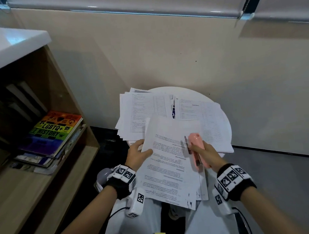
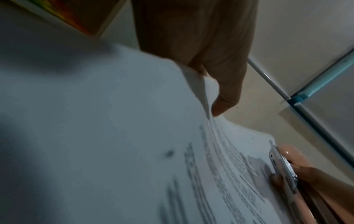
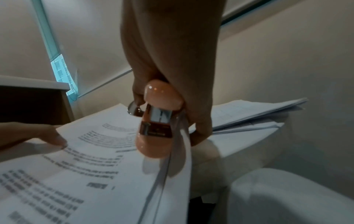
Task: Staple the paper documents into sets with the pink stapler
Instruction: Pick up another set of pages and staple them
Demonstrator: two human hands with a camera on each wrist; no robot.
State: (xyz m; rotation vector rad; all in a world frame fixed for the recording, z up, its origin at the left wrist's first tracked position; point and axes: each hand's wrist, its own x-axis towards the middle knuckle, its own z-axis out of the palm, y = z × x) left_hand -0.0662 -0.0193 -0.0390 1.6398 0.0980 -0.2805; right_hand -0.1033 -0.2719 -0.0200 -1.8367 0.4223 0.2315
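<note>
The head camera looked forward and steeply down from above the person's lap, taking in the held paper set (image 1: 171,159) at mid-frame, the round white table (image 1: 221,112) just beyond it and a bookshelf (image 1: 41,124) left of it. The left wrist camera sat very close under and beside that paper set (image 2: 118,136), facing up across the sheet toward the wall, while the right wrist camera looked along the right hand (image 3: 172,60) from just right of the paper set (image 3: 95,174), facing over it. All three views shared the paper set and the pink stapler (image 1: 196,150) at its right edge.
</note>
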